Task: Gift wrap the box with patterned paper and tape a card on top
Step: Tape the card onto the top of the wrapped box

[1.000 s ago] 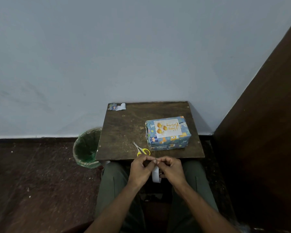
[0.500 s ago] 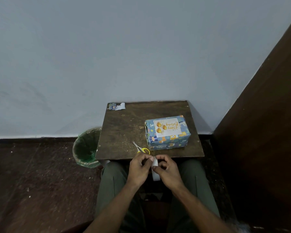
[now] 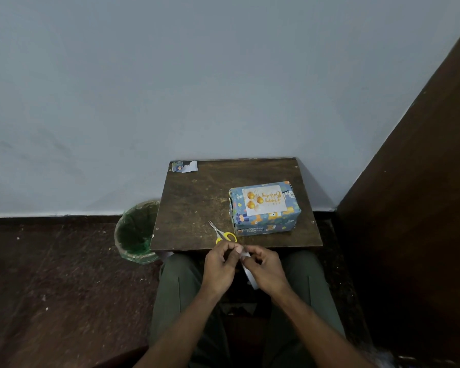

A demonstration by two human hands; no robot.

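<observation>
The box (image 3: 266, 221), wrapped in blue patterned paper, stands on the right half of a small dark wooden table (image 3: 197, 203). A white card (image 3: 264, 201) with gold ornaments and gold lettering lies flat on its top. Below the table's near edge, over my lap, my left hand (image 3: 219, 266) and my right hand (image 3: 266, 269) meet and pinch a white roll of tape (image 3: 250, 274) between them. Most of the roll is hidden by my fingers.
Yellow-handled scissors (image 3: 222, 233) lie at the table's near edge, just beyond my left hand. Paper scraps (image 3: 185, 166) sit at the far left corner. A green-lined waste bin (image 3: 136, 232) stands on the floor left of the table. A brown panel (image 3: 414, 208) rises on the right.
My hands have shifted slightly on the tape roll; the fingers moved a little while the roll stayed between them. The box, card and scissors have not moved.
</observation>
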